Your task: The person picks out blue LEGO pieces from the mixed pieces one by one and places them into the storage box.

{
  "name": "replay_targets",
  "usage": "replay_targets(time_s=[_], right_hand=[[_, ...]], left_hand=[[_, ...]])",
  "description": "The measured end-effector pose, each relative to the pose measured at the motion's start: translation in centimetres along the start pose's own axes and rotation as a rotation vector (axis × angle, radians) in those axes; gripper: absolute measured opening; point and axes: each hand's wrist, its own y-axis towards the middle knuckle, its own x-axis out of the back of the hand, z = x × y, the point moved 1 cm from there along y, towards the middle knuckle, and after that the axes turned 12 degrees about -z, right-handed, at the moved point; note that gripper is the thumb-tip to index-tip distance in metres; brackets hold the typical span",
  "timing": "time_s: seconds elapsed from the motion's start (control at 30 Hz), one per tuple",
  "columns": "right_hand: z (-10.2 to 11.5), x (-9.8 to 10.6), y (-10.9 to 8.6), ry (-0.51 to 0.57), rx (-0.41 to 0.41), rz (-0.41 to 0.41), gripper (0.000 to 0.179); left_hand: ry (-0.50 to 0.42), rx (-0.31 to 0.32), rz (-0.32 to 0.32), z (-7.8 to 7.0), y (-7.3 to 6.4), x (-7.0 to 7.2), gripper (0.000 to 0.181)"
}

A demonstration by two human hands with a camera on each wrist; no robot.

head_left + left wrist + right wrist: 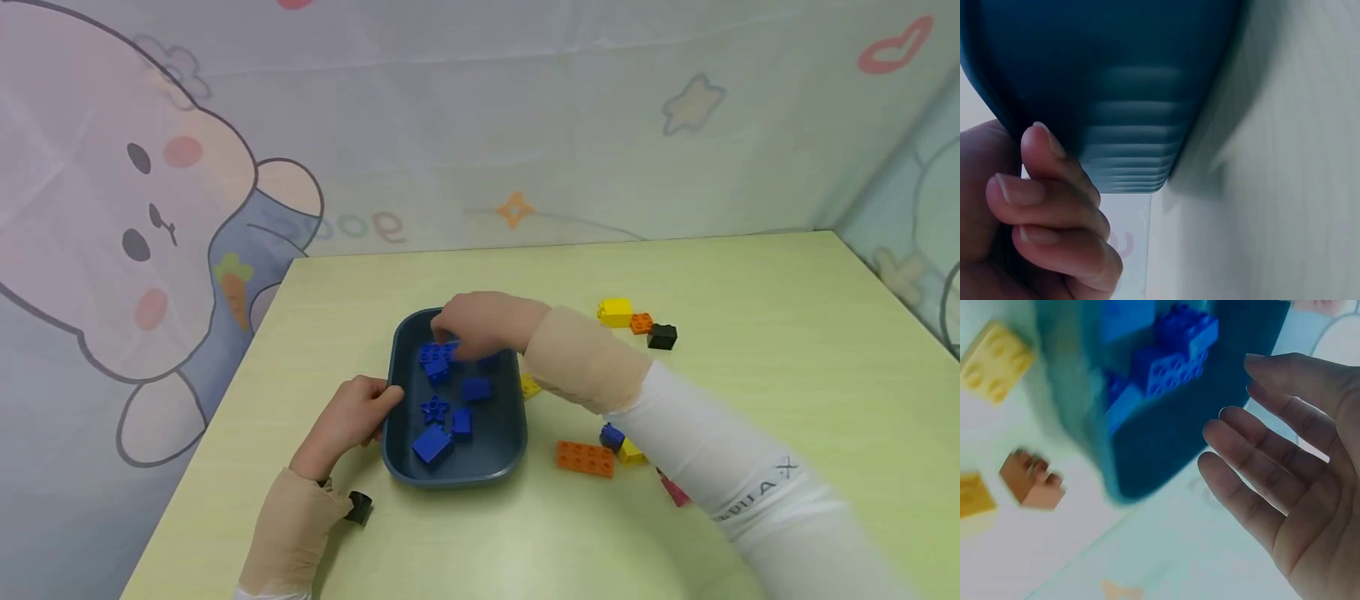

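Note:
A dark blue plastic tray (454,482) on the table holds several blue toy bricks, among them a larger brick (432,445) and a star-shaped piece (434,409). My left hand (348,421) grips the tray's left side, thumb over the rim; the left wrist view shows curled fingers (1054,200) against the outer wall. Over the tray's far end hovers my right hand (483,325). In the right wrist view its fingers (1254,456) are spread and relaxed with nothing between them, apart from the studded blue bricks (1166,365) below.
Right of the tray lie a long orange brick (585,459), a blue block (611,436) and a yellow one (632,452). Farther back are a yellow block (615,312), a small orange brick (641,323) and a black brick (662,337). A black piece (359,507) sits beside my left wrist.

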Motion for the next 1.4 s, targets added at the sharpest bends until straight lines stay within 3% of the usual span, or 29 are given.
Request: replay_targets(time_s=[0.43, 0.63, 1.1, 1.4], right_hand=[[-6.4, 2.0, -4.9, 0.095, -0.121, -0.077, 0.028], [-8.8, 1.9, -7.7, 0.084, -0.162, -0.1, 0.025], [-10.3, 0.0, -13.0, 0.112, -0.185, -0.118, 0.023], [-9.6, -1.0, -16.1, 0.177, -0.146, -0.14, 0.012]], left_hand=[[0.005, -0.016, 0.001, 0.0, 0.1, 0.1, 0.04], [0.002, -0.021, 0.001, 0.1, 0.3, -0.1, 0.039], [0.002, -0.014, 0.002, 0.4, 0.2, 0.2, 0.04], [0.004, -0.008, 0.003, 0.4, 0.1, 0.3, 0.039]])
